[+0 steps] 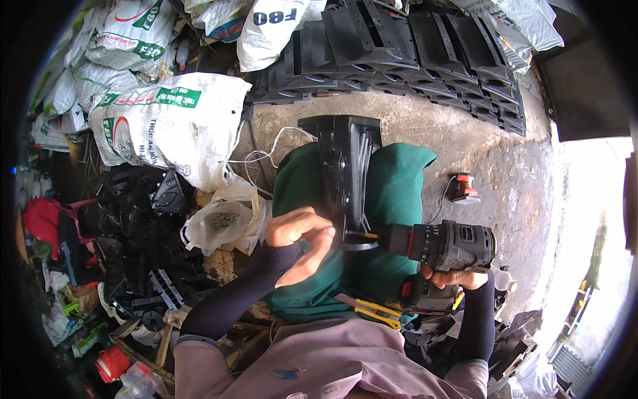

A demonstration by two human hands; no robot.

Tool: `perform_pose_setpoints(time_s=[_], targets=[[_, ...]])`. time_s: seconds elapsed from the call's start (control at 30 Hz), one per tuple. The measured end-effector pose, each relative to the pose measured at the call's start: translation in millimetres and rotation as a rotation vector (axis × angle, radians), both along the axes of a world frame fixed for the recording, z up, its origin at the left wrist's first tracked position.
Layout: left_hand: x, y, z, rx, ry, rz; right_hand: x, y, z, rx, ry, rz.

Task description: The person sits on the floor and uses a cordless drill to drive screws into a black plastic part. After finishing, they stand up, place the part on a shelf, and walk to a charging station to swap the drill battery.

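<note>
A long black plastic part (342,169) lies across my lap on green trousers, its wide flanged end away from me. My right hand (458,278) is wrapped round the grip of a black cordless drill (458,246). The drill points left, and its tip meets the near end of the black part. Beside that same end, my left hand (299,243) is closed, thumb and forefinger together at the part's edge. Whatever is between those fingers is hidden. A yellow utility knife (375,311) rests on my lap below the drill.
Similar black parts (372,50) are stacked at the far side. White woven sacks (166,126) fill the left. A plastic bag of small hardware (222,223) stands left of my knee, near piled black pieces (126,239). A red sander-like tool (464,189) sits on the floor at right.
</note>
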State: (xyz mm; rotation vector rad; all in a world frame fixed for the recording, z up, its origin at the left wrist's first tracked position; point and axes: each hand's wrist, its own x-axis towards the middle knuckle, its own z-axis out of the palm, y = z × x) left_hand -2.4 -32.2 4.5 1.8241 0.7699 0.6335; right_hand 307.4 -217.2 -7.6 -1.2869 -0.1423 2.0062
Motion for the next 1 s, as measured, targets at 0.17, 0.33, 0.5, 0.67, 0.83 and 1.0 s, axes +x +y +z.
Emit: perform_pose_setpoints(time_s=[0.17,0.33,0.5,0.67,0.83,1.0], targets=[[2.3,-4.6,-11.7,0.132,-0.107,0.018,3.2,-8.8,-12.9,-0.021,0.535,-0.186],[6.4,-1.5,-17.6,0.307,-0.166,0.012,-0.1,-3.2,0.2,0.051,-0.006,0.052],[1.5,-3.0,-20.7,0.264,-0.149,0.012,-10.2,12.9,18.9,0.022,0.015,0.037],[6.1,4.5,-30.8,-0.151,-0.243,0.143,-24.4,26.1,39.8,0.237,-0.302,0.161],[31.9,32.4,-39.5,-0.265,-0.140,0.187,-17.7,14.0,29.2,0.232,-0.269,0.142],[39.4,31.6,-27.1,-0.249,0.137,0.111,9.8,-38.8,-22.0,-0.155,0.317,-0.188]])
